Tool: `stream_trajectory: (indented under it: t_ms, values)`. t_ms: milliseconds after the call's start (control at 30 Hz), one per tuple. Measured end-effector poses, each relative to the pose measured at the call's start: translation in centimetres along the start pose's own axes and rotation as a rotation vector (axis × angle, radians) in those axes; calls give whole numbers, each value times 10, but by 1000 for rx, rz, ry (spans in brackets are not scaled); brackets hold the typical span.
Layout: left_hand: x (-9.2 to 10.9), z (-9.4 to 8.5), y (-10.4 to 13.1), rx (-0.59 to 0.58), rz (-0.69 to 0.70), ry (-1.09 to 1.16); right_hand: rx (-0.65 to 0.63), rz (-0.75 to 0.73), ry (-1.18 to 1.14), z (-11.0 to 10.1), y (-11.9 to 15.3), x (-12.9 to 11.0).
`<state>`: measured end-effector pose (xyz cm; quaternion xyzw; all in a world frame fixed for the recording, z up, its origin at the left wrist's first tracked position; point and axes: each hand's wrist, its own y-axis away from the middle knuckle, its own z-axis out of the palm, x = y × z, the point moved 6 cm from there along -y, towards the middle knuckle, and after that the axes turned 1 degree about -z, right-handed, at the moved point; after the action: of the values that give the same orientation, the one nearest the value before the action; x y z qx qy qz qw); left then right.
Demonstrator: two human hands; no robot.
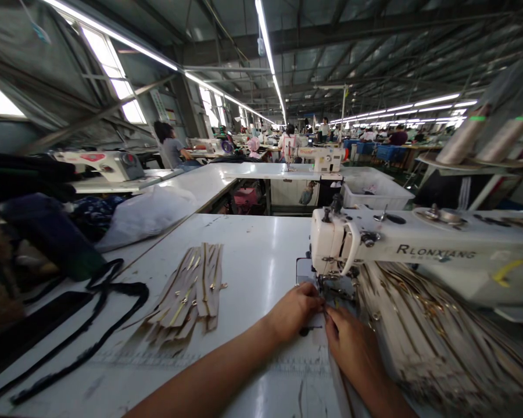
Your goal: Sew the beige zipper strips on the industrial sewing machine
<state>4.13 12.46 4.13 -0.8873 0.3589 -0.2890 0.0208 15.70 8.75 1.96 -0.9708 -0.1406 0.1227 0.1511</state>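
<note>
My left hand (298,307) is closed, its fingers pinched just in front of the sewing machine's needle. Close against it, my right hand (353,339) is also closed, with the fingertips of both hands meeting at the end of a beige zipper (340,386). From there the zipper runs under my right hand toward the lower edge of the view. The tip between the fingers is mostly hidden. Over my fingers stands the head of a white sewing machine (335,241). A small stack of beige zippers with gold pulls (200,290) lies left of my left arm.
A big heap of beige zippers (436,331) spreads right of my right hand. Black straps (113,307) and a white bag (150,215) lie at left. Thread cones (464,136) stand at upper right. Beyond the table are a white bin (377,194) and other people at machines.
</note>
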Motion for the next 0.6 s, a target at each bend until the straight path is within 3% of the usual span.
stream_trajectory:
  t_ms: [600]
  values:
    - [-12, -2, -12, 75, -6, -18, -72, 15, 86, 6, -9, -2]
